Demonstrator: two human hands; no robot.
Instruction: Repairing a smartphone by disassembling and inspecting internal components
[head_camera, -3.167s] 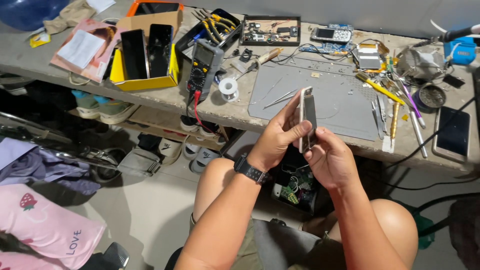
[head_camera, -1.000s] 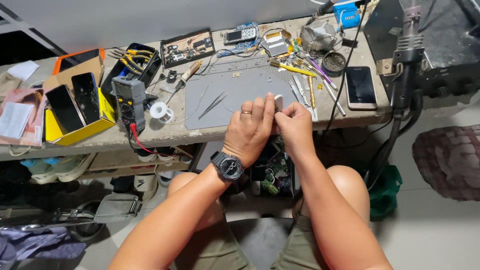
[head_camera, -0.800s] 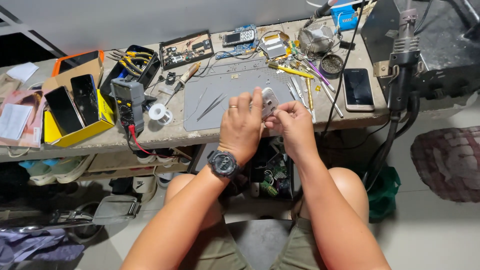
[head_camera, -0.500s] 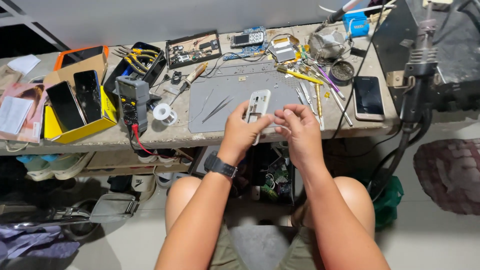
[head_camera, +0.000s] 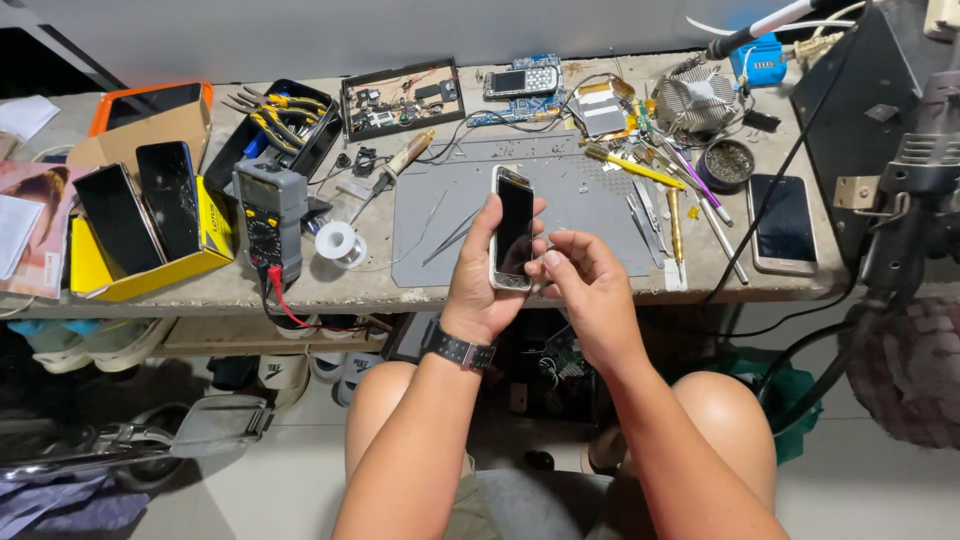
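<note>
left hand: we see it closed round a smartphone, thumb on the left edge, fingers behind; black watch on the wrist.
right hand: we see it loosely curled, fingertips at the phone's lower right corner; touching or just beside, we cannot tell.
smartphone: centre of frame, held upright, dark screen facing us, above the front edge of the grey work mat.
mat: we note tweezers lying on it left of the phone.
bench: we see it run across the upper half of frame.
left of mat: we log a solder spool, a grey multimeter with a red lead, a yellow box holding two dark phones, at left of frame.
upper centre: we see a black tray of small parts and a circuit board.
right of mat: we count loose hand tools, then a second phone lying flat, screen up.
bottom of frame: we see bare knees under the bench edge.
</note>
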